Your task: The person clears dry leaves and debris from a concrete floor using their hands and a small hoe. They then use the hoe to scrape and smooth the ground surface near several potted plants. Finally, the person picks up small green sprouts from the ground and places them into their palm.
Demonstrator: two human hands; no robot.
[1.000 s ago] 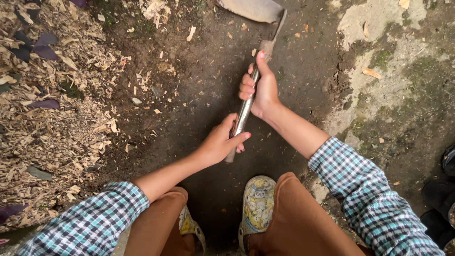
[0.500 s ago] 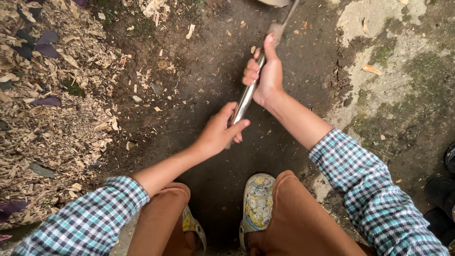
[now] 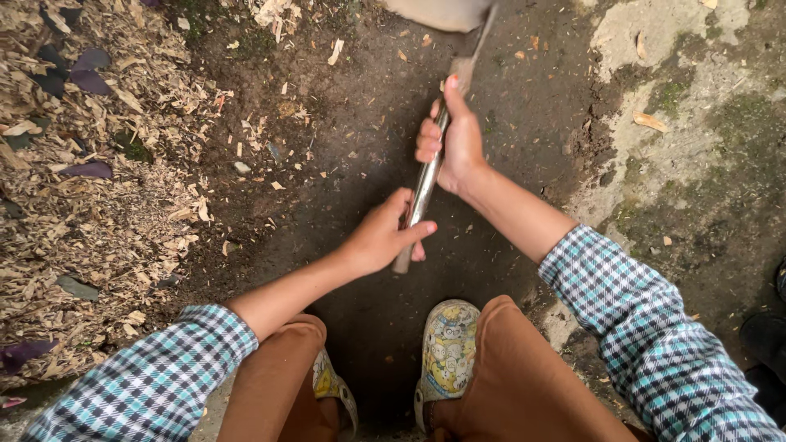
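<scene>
Ground: dark bare soil point(image 3: 360, 155) fills the middle of the view. A thick spread of pale wood shavings point(image 3: 90, 205) lies to the left, with a few purple leaves point(image 3: 86, 74) among them. A patch of pale, mossy concrete point(image 3: 679, 123) sits to the right.

Person: crouched, brown trousers, checked sleeves. Two feet in patterned clogs point(image 3: 446, 356) show between the knees, planted on the soil.

Tool: one hoe with a metal handle point(image 3: 426, 184) runs up the middle, from near the knees toward the top edge. Its blade point(image 3: 442, 12) is mostly cut off by the frame.

Change over the last second: the blade has travelled up and away, from fully visible a second ago to almost out of view now. The handle stands steeper, and both hands have slid forward with it. I judge this a stroke in mid swing or reach, the working end pushing out over the soil ahead.

Hands: the right hand point(image 3: 454, 139) is clenched around the upper handle, thumb laid along the shaft. The left hand point(image 3: 385, 237) grips the lower end, fingers wrapped around it, thumb pointing out to the right.

Count: one hoe, two hands on it, two clogs, roughly five purple leaves, one larger wood chip point(image 3: 651, 121) on the concrete. Shavings are too many to count. A dark object at the right edge is unclear.
</scene>
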